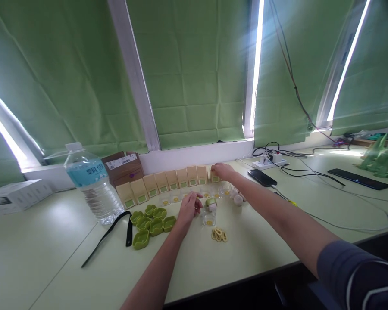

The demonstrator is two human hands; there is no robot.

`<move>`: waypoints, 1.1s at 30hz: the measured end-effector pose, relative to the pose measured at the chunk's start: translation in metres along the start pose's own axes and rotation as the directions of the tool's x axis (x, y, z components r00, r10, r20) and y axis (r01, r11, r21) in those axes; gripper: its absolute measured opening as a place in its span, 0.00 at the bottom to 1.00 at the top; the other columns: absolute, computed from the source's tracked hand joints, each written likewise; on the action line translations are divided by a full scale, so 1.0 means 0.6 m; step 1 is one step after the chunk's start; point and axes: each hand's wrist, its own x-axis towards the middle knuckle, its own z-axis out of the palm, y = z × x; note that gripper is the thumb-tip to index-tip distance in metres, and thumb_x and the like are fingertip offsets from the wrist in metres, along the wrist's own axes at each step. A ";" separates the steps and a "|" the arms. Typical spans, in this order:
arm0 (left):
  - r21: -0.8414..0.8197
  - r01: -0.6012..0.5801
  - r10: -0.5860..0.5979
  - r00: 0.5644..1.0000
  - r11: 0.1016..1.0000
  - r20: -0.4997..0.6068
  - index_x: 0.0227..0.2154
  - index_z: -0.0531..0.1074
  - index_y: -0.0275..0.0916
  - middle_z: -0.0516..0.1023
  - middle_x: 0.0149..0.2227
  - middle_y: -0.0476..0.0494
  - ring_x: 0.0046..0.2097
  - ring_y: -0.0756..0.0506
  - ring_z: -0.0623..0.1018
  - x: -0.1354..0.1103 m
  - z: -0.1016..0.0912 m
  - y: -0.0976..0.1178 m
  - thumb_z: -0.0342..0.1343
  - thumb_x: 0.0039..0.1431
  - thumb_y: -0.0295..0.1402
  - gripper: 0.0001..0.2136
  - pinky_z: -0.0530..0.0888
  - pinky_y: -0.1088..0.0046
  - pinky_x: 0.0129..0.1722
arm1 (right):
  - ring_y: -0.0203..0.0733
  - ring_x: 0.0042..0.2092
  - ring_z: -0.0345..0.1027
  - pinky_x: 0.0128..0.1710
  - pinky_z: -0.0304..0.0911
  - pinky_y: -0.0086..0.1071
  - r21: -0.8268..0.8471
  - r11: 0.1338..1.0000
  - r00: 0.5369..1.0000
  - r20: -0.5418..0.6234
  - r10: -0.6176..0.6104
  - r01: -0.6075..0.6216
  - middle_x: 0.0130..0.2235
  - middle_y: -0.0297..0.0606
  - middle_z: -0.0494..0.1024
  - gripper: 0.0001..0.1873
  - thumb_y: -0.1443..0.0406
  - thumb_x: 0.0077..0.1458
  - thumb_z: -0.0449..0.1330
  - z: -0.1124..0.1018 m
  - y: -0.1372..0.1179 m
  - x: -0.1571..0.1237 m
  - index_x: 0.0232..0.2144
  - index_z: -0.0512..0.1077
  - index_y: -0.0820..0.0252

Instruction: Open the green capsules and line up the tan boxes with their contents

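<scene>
My right hand (pixel 222 171) reaches far across the desk, fingers closed over a small tan box (pixel 215 177) at the right end of a row of tan boxes (pixel 163 182) with green labels. My left hand (pixel 189 207) rests nearer me, fingers curled beside a small green-capped piece (pixel 211 203) and a clear cup (pixel 208 217); whether it holds anything I cannot make out. Green moulded caps (pixel 150 222) lie left of that hand. Yellow rings (pixel 219 235) lie in front of the cup.
A water bottle (pixel 92 185) stands at the left with a black strap (pixel 111 234) by it. A brown carton (pixel 123 165) sits behind the boxes, a white box (pixel 14 196) far left. Two phones (pixel 262 177) (pixel 358 178), a power strip (pixel 269 162) and cables lie right.
</scene>
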 end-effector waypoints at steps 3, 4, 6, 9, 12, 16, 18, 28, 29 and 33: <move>0.028 0.007 -0.007 1.000 1.000 0.009 0.32 0.71 0.37 0.71 0.20 0.50 0.18 0.53 0.67 -0.001 0.000 0.001 0.53 0.54 0.54 0.21 0.56 0.80 0.17 | 0.48 0.49 0.72 0.44 0.64 0.33 -0.016 1.000 1.000 0.015 -0.015 0.015 0.51 0.45 0.77 0.20 0.74 0.56 0.58 -0.005 0.009 -0.011 0.51 0.73 0.55; 0.036 0.010 -0.011 1.000 0.999 0.013 0.33 0.71 0.37 0.71 0.20 0.51 0.18 0.53 0.67 -0.001 0.000 0.001 0.52 0.54 0.54 0.22 0.56 0.80 0.17 | 0.48 0.49 0.72 0.44 0.64 0.33 -0.019 1.000 1.000 0.020 -0.016 0.016 0.51 0.45 0.77 0.21 0.74 0.56 0.59 -0.006 0.012 -0.014 0.51 0.73 0.55; 0.049 0.014 -0.015 1.000 0.999 0.020 0.33 0.70 0.37 0.70 0.20 0.51 0.18 0.53 0.67 -0.001 -0.001 0.002 0.52 0.54 0.54 0.22 0.56 0.80 0.17 | 0.48 0.49 0.73 0.44 0.64 0.33 -0.019 1.000 0.999 0.032 -0.015 0.015 0.51 0.46 0.77 0.22 0.75 0.54 0.61 -0.011 0.018 -0.018 0.51 0.73 0.56; 0.065 0.011 -0.012 1.000 0.998 0.026 0.33 0.70 0.37 0.70 0.20 0.52 0.18 0.53 0.66 0.000 -0.001 0.002 0.51 0.54 0.55 0.22 0.56 0.79 0.18 | 0.50 0.50 0.72 0.46 0.65 0.35 -0.003 1.000 0.999 0.028 -0.015 0.015 0.51 0.48 0.77 0.23 0.75 0.52 0.62 -0.023 0.018 -0.021 0.50 0.74 0.57; 0.087 0.004 -0.007 1.000 0.996 0.026 0.34 0.69 0.37 0.70 0.21 0.52 0.19 0.53 0.66 0.000 0.001 0.003 0.50 0.55 0.53 0.21 0.56 0.79 0.19 | 0.50 0.55 0.68 0.50 0.64 0.37 0.042 0.999 0.998 -0.057 -0.030 0.032 0.54 0.48 0.74 0.22 0.71 0.56 0.60 -0.046 -0.001 -0.031 0.54 0.71 0.57; 0.196 -0.051 0.043 0.998 0.979 0.046 0.33 0.70 0.38 0.69 0.24 0.52 0.22 0.53 0.66 -0.008 0.004 0.007 0.52 0.57 0.47 0.16 0.60 0.77 0.23 | 0.39 0.42 0.73 0.44 0.67 0.32 0.420 0.874 0.934 -0.344 -0.095 0.244 0.43 0.40 0.79 0.10 0.67 0.62 0.54 -0.075 -0.055 -0.077 0.43 0.74 0.59; 0.301 -0.114 0.092 0.992 0.947 0.086 0.33 0.71 0.38 0.69 0.25 0.52 0.25 0.52 0.67 -0.016 0.006 0.011 0.53 0.58 0.44 0.13 0.63 0.76 0.27 | 0.37 0.36 0.72 0.38 0.66 0.30 0.521 0.787 0.912 -0.391 -0.125 0.331 0.37 0.36 0.80 0.09 0.64 0.63 0.55 -0.073 -0.086 -0.115 0.39 0.74 0.59; 0.646 -0.452 0.219 0.885 0.616 0.411 0.36 0.74 0.40 0.74 0.35 0.46 0.37 0.46 0.71 -0.039 0.001 0.047 0.52 0.64 0.44 0.13 0.68 0.68 0.40 | 0.45 0.46 0.71 0.45 0.66 0.37 0.398 0.851 0.914 -0.351 -0.205 0.344 0.41 0.41 0.79 0.08 0.68 0.60 0.57 0.010 -0.117 -0.221 0.39 0.76 0.58; 0.646 -0.469 0.208 0.874 0.602 0.440 0.36 0.74 0.40 0.74 0.36 0.46 0.37 0.46 0.72 -0.039 -0.001 0.051 0.54 0.63 0.46 0.13 0.68 0.68 0.40 | 0.46 0.47 0.71 0.47 0.65 0.38 0.391 0.861 0.924 -0.325 -0.202 0.326 0.42 0.41 0.79 0.08 0.66 0.60 0.58 0.009 -0.114 -0.222 0.40 0.76 0.58; 0.619 -0.522 0.163 0.825 0.587 0.541 0.39 0.74 0.41 0.76 0.38 0.46 0.39 0.45 0.74 -0.042 -0.009 0.063 0.62 0.55 0.48 0.17 0.69 0.68 0.40 | 0.47 0.47 0.71 0.44 0.65 0.38 0.387 0.884 0.962 -0.169 -0.212 0.263 0.43 0.40 0.79 0.11 0.59 0.59 0.61 -0.001 -0.109 -0.222 0.43 0.76 0.55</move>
